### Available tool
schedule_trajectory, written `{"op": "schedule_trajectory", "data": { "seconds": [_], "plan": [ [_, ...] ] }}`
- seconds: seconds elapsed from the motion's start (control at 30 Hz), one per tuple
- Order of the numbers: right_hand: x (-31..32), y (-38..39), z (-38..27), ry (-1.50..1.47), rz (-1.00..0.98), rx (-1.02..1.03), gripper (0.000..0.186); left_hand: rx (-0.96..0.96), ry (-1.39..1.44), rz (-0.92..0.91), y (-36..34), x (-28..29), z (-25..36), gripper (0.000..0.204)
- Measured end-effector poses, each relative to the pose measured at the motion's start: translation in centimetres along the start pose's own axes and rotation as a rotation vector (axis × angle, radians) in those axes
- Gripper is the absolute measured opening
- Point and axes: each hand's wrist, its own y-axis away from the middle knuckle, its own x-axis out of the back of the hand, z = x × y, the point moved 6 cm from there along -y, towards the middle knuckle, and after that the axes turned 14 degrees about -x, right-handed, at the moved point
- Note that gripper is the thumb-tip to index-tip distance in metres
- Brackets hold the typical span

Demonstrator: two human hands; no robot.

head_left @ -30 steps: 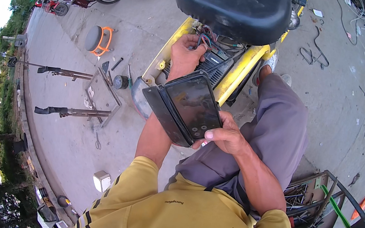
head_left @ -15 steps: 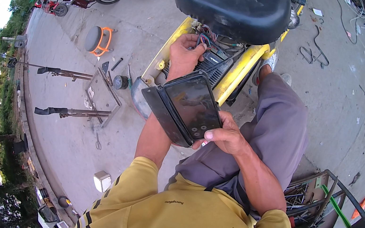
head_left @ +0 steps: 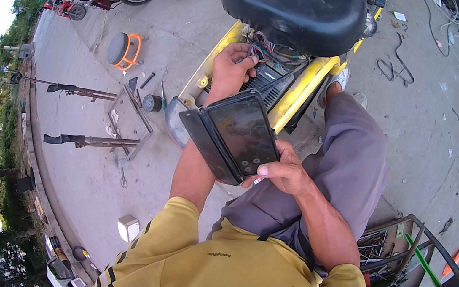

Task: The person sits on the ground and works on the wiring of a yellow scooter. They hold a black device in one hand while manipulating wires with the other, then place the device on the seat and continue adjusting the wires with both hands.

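Note:
In my right hand (head_left: pixel 285 169) is a dark phone (head_left: pixel 245 131) in an open black flip case, its cover folded out to the left; my thumb rests on the near corner. Beyond it my left hand (head_left: pixel 232 70) reaches into the open body of a yellow electric scooter (head_left: pixel 300 92). Its thumb and fingers pinch thin coloured wires (head_left: pixel 260 52) beneath the raised black seat (head_left: pixel 293 9). Just right of that hand sits a finned metal controller box (head_left: pixel 272 81). The phone and case hide part of my left forearm.
Left of the scooter lie a metal frame with two posts (head_left: pixel 131 122), a round black tin (head_left: pixel 152 103) and hand tools. An orange-legged stool (head_left: pixel 125 51) stands farther off. A crate of metal parts (head_left: pixel 381 248) is at my right, with loose cables (head_left: pixel 398 65) beyond.
Almost nothing differs. Both hands, the phone and the wires stay in nearly the same places.

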Motion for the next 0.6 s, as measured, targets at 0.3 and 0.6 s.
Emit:
{"op": "schedule_trajectory", "data": {
  "seconds": [0.3,0.6],
  "plan": [
    [-0.03,-0.02,-0.02,0.006,-0.009,0.0,0.064,0.028,0.07,-0.06,0.1,-0.1,0.01,0.031],
    [-0.18,0.03,-0.14,0.006,-0.025,0.004,0.055,0.033,0.075,-0.054,0.26,-0.09,0.29,0.03]
  ]
}}
